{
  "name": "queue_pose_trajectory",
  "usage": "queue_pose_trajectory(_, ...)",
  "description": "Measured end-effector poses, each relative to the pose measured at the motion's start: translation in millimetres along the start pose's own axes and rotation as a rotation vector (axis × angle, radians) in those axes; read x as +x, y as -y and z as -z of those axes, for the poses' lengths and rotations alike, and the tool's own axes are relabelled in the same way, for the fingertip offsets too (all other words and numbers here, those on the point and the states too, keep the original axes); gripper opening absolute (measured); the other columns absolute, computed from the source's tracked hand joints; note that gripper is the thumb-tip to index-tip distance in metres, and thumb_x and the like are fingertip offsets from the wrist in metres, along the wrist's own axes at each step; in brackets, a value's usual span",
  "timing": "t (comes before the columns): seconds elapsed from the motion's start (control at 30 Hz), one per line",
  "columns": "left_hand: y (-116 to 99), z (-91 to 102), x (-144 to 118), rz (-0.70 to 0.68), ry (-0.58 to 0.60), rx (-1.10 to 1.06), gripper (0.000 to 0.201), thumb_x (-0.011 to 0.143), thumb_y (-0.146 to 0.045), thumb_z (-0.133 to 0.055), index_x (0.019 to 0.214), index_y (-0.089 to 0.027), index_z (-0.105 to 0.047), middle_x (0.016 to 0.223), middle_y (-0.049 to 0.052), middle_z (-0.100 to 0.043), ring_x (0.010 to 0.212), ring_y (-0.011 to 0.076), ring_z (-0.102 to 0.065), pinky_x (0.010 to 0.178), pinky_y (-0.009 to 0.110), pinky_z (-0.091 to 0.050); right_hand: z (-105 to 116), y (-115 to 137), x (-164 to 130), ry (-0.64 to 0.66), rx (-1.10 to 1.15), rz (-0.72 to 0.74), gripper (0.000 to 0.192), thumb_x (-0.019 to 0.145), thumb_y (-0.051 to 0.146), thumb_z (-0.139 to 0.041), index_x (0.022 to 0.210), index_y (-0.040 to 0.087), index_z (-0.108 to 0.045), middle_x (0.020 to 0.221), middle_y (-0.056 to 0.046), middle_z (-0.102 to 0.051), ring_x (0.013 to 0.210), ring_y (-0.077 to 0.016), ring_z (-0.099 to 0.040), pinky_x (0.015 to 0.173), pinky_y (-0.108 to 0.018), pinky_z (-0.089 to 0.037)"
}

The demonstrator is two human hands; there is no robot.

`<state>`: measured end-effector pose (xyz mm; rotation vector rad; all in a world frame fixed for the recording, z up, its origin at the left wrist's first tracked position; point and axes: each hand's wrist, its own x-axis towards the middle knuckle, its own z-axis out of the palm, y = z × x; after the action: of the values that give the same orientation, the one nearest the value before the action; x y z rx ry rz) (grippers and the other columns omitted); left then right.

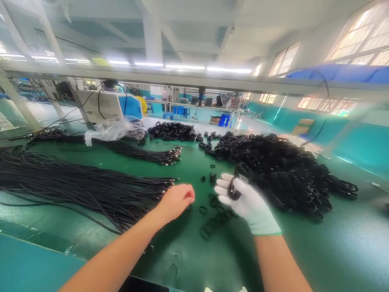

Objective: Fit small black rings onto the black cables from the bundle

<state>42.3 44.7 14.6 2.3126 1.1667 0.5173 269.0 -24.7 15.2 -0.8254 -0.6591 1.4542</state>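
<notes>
My right hand (246, 202), in a white glove, is closed around a small bundle of black rings (234, 189), held between thumb and palm. Its fingers point left over the green tabletop (188, 259). My left hand (178, 200) is bare, with the fingers curled in and the thumb against them; anything inside them is hidden. It hovers by the metal-tipped ends of a long bunch of black cables (91, 182). Between and below the hands lie several loose black rings (203, 210), some blurred.
A large heap of black rings (273, 162) covers the table's right side, with a smaller pile (173, 131) at the back. Behind the cables are a second cable bunch (142, 153), a clear plastic bag (114, 130) and a white-and-blue machine (111, 106). A shelf beam (182, 76) crosses above.
</notes>
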Motion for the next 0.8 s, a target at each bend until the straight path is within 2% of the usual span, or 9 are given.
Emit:
queue_pose_trajectory(0.1,2,-19.2,7,-0.013,0.08,0.037,0.005,0.071,-0.016,-0.058,0.069,-0.02,-0.059,0.073,-0.002,-0.059,0.073,0.0159,-0.055,0.068,0.025,-0.039,8,-7,5,-0.055,-0.006,-0.001,0.034,0.076,0.034,-0.068,0.104,0.017,-0.059,0.095,-0.009,-0.066,0.075,-0.0171,-0.063,0.059,-0.028,-0.05)
queue_pose_trajectory(0.2,8,-28.5,2,0.018,0.12,0.042,0.009,0.065,-0.013,-0.062,0.066,-0.019,-0.056,0.073,-0.001,-0.057,0.075,0.0181,-0.056,0.071,0.027,-0.039,8,-13,5,-0.107,-0.02,0.031,0.034,0.076,0.03,-0.069,0.104,0.016,-0.058,0.091,-0.008,-0.066,0.066,-0.0127,-0.06,0.051,-0.022,-0.046)
queue_pose_trajectory(0.37,8,-23.8,-15,0.054,0.102,-0.117,0.011,0.083,-0.021,-0.044,0.074,-0.018,-0.05,0.073,0.0,-0.055,0.069,0.0154,-0.056,0.068,0.027,-0.043,-12,-30,2,-0.058,-0.146,0.023,0.04,0.074,0.027,-0.071,0.107,0.014,-0.053,0.083,-0.007,-0.065,0.057,-0.0118,-0.056,0.043,-0.022,-0.043)
queue_pose_trajectory(0.43,3,-20.4,-22,0.091,0.102,-0.375,0.016,0.087,-0.028,-0.039,0.078,-0.018,-0.047,0.071,-0.001,-0.054,0.063,0.0125,-0.055,0.062,0.025,-0.044,-25,-43,2,-0.032,-0.226,-0.012,0.044,0.071,0.027,-0.072,0.107,0.014,-0.051,0.084,-0.007,-0.065,0.054,-0.0116,-0.055,0.04,-0.023,-0.044)
queue_pose_trajectory(0.5,-3,-19.8,-29,0.149,0.089,-0.738,0.018,0.085,-0.033,-0.042,0.077,-0.017,-0.045,0.069,-0.002,-0.052,0.057,0.0105,-0.053,0.059,0.024,-0.044,-39,-57,3,-0.006,-0.286,-0.03,0.047,0.068,0.026,-0.073,0.106,0.013,-0.049,0.087,-0.007,-0.064,0.053,-0.012,-0.056,0.04,-0.024,-0.046)
queue_pose_trajectory(0.57,-7,-22.0,-35,0.195,0.05,-0.995,0.021,0.081,-0.035,-0.049,0.075,-0.016,-0.044,0.069,-0.002,-0.051,0.056,0.0096,-0.051,0.058,0.024,-0.043,-53,-67,4,-0.006,-0.335,-0.033,0.049,0.063,0.024,-0.074,0.104,0.013,-0.049,0.08,-0.004,-0.063,0.05,-0.012,-0.056,0.037,-0.023,-0.046)
queue_pose_trajectory(0.63,-9,-24.9,-41,0.211,-0.006,-0.995,0.024,0.08,-0.037,-0.051,0.071,-0.016,-0.044,0.066,-0.003,-0.049,0.053,0.009,-0.048,0.055,0.023,-0.04,-64,-73,3,-0.026,-0.339,-0.034,0.047,0.06,0.022,-0.073,0.1,0.013,-0.05,0.062,0.002,-0.059,0.04,-0.0102,-0.051,0.032,-0.02,-0.04)
queue_pose_trajectory(0.7,-8,-26.3,-46,0.201,-0.053,-0.887,0.025,0.081,-0.039,-0.05,0.069,-0.017,-0.045,0.061,-0.004,-0.048,0.052,0.0094,-0.046,0.052,0.022,-0.038,-71,-75,-2,-0.051,-0.313,-0.033,0.042,0.061,0.023,-0.07,0.096,0.013,-0.051,0.051,0.006,-0.053,0.033,-0.0076,-0.043,0.029,-0.018,-0.033)
queue_pose_trajectory(0.8,-6,-24.1,-54,0.165,-0.062,-0.785,0.03,0.083,-0.044,-0.049,0.069,-0.018,-0.046,0.057,-0.004,-0.049,0.053,0.011,-0.047,0.051,0.022,-0.037,-74,-72,-12,0.01,-0.138,-0.109,0.038,0.062,0.028,-0.067,0.094,0.014,-0.052,0.055,0.004,-0.053,0.039,-0.0059,-0.046,0.033,-0.015,-0.034)
